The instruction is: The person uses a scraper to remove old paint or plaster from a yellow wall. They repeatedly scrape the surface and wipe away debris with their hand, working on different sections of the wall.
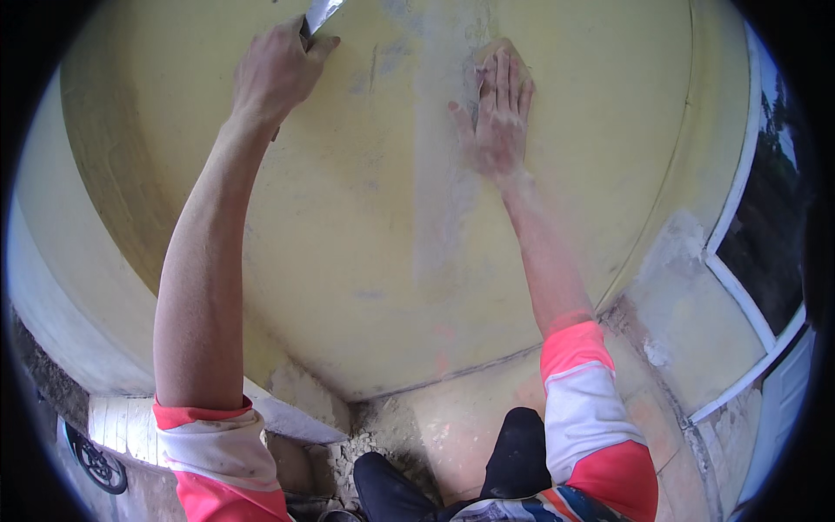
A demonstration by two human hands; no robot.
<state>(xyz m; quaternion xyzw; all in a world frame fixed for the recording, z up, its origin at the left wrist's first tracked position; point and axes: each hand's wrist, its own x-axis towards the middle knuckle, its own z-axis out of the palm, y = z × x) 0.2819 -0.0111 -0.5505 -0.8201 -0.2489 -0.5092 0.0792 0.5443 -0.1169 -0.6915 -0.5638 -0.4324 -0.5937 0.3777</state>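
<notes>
My left hand (277,68) is closed around the dark handle of what looks like a putty knife, its shiny metal blade (323,12) pointing up and partly cut off by the top of the view. That hand is at the upper left of a yellow painted wall (326,215). My right hand (502,121) lies flat with a piece of tan sandpaper (512,49) under its fingers, pressed to the wall. Beneath and below it runs a pale vertical strip of filler (438,215). Whitish dust coats the fingers, and the right forearm is blurred.
Rubble and dust (385,437) lie at the wall's foot, beside a low plastered ledge (306,404). Tiled floor (456,424) spreads under my knees. A white-framed window (743,297) is at the right. Far lower left is a wheel (98,460).
</notes>
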